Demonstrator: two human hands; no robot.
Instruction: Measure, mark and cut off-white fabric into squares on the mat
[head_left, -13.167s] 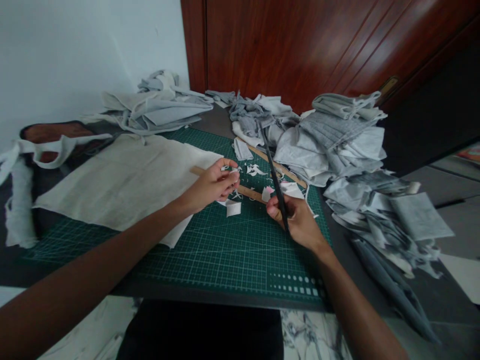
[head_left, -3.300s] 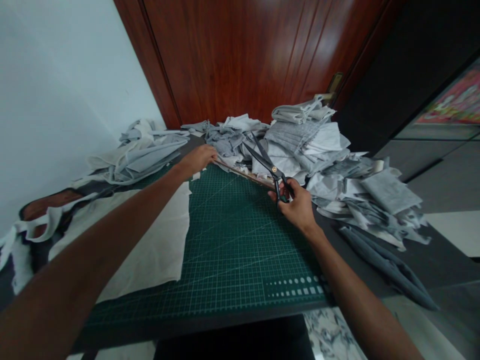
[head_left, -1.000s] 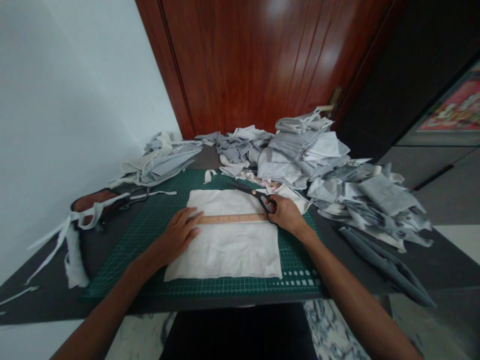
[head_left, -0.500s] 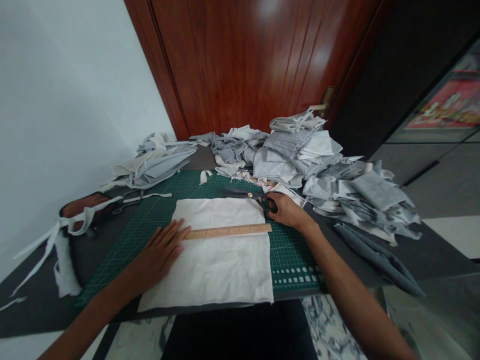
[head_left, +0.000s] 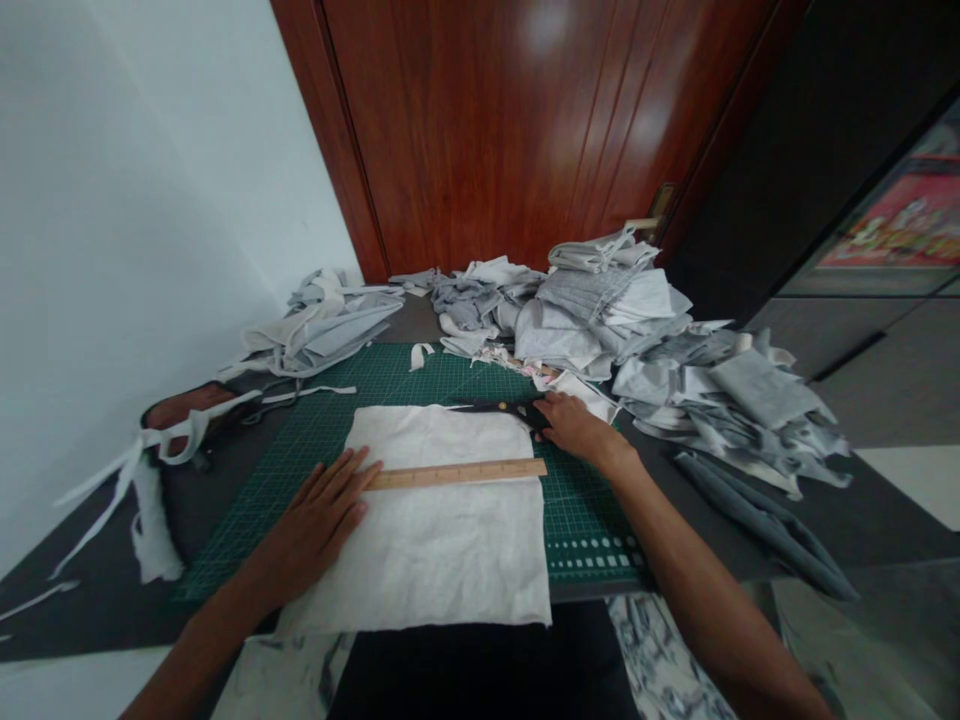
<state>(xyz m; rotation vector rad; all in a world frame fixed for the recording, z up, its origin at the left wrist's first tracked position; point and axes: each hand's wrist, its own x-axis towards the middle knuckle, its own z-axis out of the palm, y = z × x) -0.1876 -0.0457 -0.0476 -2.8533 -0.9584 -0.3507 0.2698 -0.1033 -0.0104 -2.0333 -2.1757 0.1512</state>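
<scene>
A white cloth (head_left: 457, 560) lies flat in the middle, with a wooden ruler (head_left: 465, 473) across it. My left hand (head_left: 319, 525) rests flat over the cloth's left side, fingers stretched out and covering the ruler's left end. Beyond the cloth's right far corner, my right hand (head_left: 577, 428) is closed about the handles of black scissors (head_left: 499, 406). The blades point left along the cloth's far edge and look closed together. My right fingers hide most of the handle loops. Under the cloth is a green cutting mat (head_left: 592, 505).
Heaps of grey and white fabric (head_left: 600, 310) stand at the back and right. More folded fabric (head_left: 322, 325) lies at the back left. A brown pouch-like item (head_left: 184, 410) and white strips (head_left: 112, 495) are at the left. A dark folded cloth (head_left: 761, 520) overhangs the front right edge.
The scissors' blades have come together, and the scissors sit lower against the cloth's far edge. My left hand stays on the ruler. The whole view has shifted slightly.
</scene>
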